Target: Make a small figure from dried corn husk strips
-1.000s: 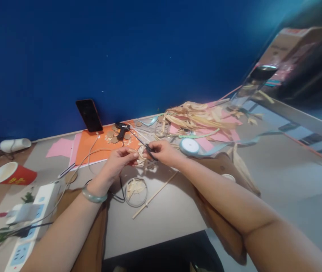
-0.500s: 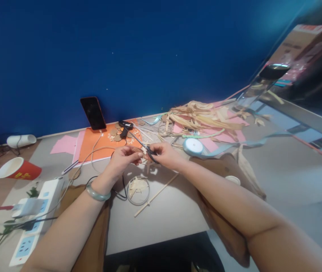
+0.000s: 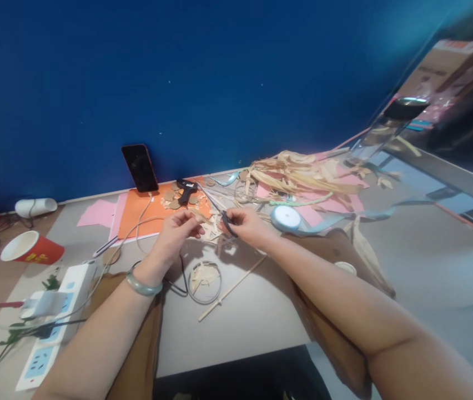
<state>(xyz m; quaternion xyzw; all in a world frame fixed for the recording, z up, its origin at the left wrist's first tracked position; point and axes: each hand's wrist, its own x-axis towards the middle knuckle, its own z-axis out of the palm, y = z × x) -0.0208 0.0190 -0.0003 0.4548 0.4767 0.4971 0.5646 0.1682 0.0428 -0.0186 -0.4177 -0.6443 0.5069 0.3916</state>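
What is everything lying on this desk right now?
phone: one, black, leaning on blue wall
orange sheet: one, below phone
glue gun: one, black, on orange sheet
dried husk strips: pile, tan, far right
ribbon spool: one, pale blue, beside right hand
paper cup: one, red, on its side, left
power strip: one, white, near left
wire ring: one, below hands
scissors: one, dark, in right hand
left hand: pinching a husk piece
right hand: grip on scissors

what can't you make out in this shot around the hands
- Head view: the pale piece pinched in the left hand is too small to identify.
- Scissors handles are hidden inside the right hand.
- Phone screen is dark.
- Bottle at right is blurred.
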